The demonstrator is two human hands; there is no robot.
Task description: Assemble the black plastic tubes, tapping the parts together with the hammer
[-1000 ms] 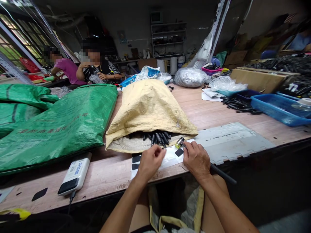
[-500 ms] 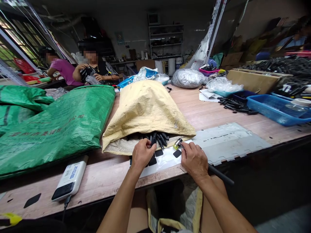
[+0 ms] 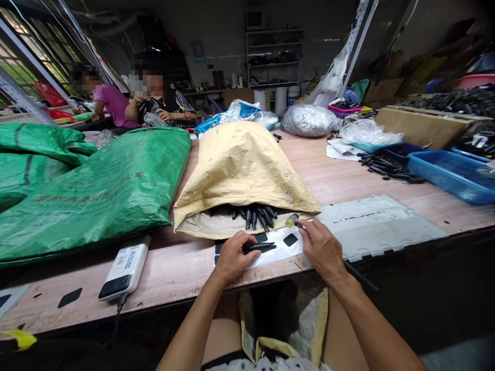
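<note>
My left hand (image 3: 236,257) is closed round a slim black pen-shaped part (image 3: 263,246), which points right just above the white sheet (image 3: 276,253) at the table's front edge. In my right hand (image 3: 323,248) is a small mallet with a yellow-green translucent head (image 3: 292,220) and a metal shank. Its black handle (image 3: 361,275) reaches out behind my wrist past the table edge. Beyond both hands lies a cream woven sack (image 3: 243,165), its mouth towards me. Several more black pen-shaped parts (image 3: 255,217) stick out of that mouth.
Left of the sack lies a big green sack (image 3: 96,190), with a white power bank (image 3: 126,268) before it. A grey metal plate (image 3: 379,221) lies to the right, near a blue tray (image 3: 452,178) and loose black parts (image 3: 390,167). Two people sit across the table.
My left hand has drawn back from the sack mouth with a black pen-shaped part, now held over the white sheet. The mallet stays in my right hand, and the view has shifted slightly.
</note>
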